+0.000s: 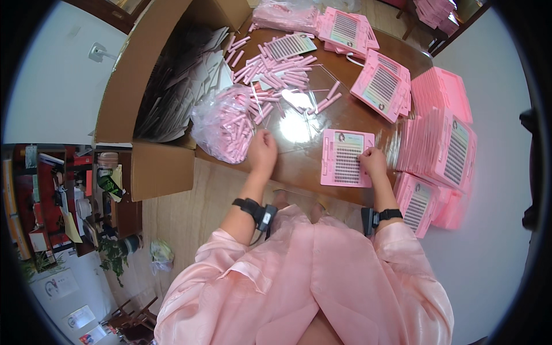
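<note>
We count one pink tray (330, 150), right grip (375, 162) pinched over its edge; left grip (263, 150) curled beside one bag (215, 121); holds unclear.

1 wide fisheye view looks steeply down from the wearer's head, above the near edge of the brown table (299, 171), facing forward across its top. The camera is close: the wearer's pink shirt (345, 264) fills the lower middle, on the table's near side, while the left hand (263, 150) and right hand (375, 161) are a short way off, over the table. The wide angle takes in a cardboard box (164, 172) left of the table, a pale wall (494, 167) to its right and floor (201, 198) below its near edge. A dark ring rounds off the corners.
</note>
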Action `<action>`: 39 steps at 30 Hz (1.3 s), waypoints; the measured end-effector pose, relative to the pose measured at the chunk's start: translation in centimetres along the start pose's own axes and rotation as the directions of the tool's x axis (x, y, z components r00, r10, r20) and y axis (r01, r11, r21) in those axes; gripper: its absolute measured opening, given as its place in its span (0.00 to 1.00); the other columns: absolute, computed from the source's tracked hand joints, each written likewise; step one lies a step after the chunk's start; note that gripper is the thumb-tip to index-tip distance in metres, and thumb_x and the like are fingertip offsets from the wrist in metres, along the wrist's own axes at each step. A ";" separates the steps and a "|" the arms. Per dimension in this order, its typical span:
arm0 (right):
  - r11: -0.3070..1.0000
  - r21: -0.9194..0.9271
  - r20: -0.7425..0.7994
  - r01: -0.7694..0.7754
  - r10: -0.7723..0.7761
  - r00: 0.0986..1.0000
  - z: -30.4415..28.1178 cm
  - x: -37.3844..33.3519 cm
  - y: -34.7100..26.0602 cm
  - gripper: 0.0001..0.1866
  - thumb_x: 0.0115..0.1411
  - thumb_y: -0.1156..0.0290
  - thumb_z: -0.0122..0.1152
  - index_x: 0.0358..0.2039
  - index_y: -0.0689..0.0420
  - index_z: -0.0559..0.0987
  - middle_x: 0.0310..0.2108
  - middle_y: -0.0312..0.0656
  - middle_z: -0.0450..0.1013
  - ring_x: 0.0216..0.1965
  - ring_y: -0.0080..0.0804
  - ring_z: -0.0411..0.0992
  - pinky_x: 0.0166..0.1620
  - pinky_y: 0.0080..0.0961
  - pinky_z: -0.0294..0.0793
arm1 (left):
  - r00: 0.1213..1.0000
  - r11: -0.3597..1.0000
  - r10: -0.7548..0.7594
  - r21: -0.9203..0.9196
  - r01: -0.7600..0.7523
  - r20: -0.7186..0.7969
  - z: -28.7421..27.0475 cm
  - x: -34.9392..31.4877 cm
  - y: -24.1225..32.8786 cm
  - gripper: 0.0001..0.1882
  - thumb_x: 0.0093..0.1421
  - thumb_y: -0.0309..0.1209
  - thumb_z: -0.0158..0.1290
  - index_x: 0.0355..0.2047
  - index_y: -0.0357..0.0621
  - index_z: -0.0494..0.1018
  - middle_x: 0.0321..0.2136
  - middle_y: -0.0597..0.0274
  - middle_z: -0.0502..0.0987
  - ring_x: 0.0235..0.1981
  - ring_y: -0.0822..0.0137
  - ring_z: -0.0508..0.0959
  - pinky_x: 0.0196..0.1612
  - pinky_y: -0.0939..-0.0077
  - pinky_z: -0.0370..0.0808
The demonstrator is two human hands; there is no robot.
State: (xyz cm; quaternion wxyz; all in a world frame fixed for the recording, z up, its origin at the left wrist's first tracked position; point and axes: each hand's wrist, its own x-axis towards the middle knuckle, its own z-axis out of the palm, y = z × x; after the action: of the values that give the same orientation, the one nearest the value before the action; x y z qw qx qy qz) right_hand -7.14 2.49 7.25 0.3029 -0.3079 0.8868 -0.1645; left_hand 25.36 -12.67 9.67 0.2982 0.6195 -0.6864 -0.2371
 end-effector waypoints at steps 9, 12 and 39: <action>0.929 0.140 0.048 0.343 -0.352 0.935 4.6 -4.1 -11.2 0.11 0.53 0.67 0.68 0.28 0.62 0.80 0.23 0.48 0.76 0.26 0.43 0.75 0.33 0.36 0.74 | 0.941 0.879 0.312 0.336 -0.339 0.133 0.3 24.0 -3.9 0.11 0.57 0.27 0.52 0.37 0.42 0.81 0.36 0.49 0.81 0.41 0.49 0.79 0.46 0.57 0.75; 0.938 0.130 0.050 0.321 -0.329 0.943 4.7 -4.3 -12.0 0.11 0.54 0.67 0.68 0.29 0.63 0.79 0.23 0.48 0.75 0.25 0.43 0.75 0.32 0.36 0.73 | 0.880 0.770 0.097 0.526 -0.363 0.465 2.0 28.1 -4.3 0.12 0.56 0.28 0.54 0.39 0.44 0.82 0.40 0.49 0.82 0.44 0.50 0.80 0.47 0.58 0.77; 0.911 0.267 -0.048 0.315 -0.314 0.948 3.2 -1.5 -16.0 0.14 0.56 0.62 0.65 0.35 0.61 0.83 0.30 0.52 0.78 0.34 0.46 0.78 0.40 0.35 0.76 | 0.827 0.992 0.077 0.041 -0.120 0.556 -7.7 28.3 0.7 0.10 0.49 0.31 0.69 0.28 0.41 0.80 0.25 0.62 0.82 0.29 0.65 0.81 0.31 0.69 0.76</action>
State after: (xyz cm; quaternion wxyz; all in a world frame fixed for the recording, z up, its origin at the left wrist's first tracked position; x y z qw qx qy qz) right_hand 2.97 -8.96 13.06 0.3101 -0.4017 0.7953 -0.3317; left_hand 28.76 -40.30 18.93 0.0757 0.4987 -0.7826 -0.3648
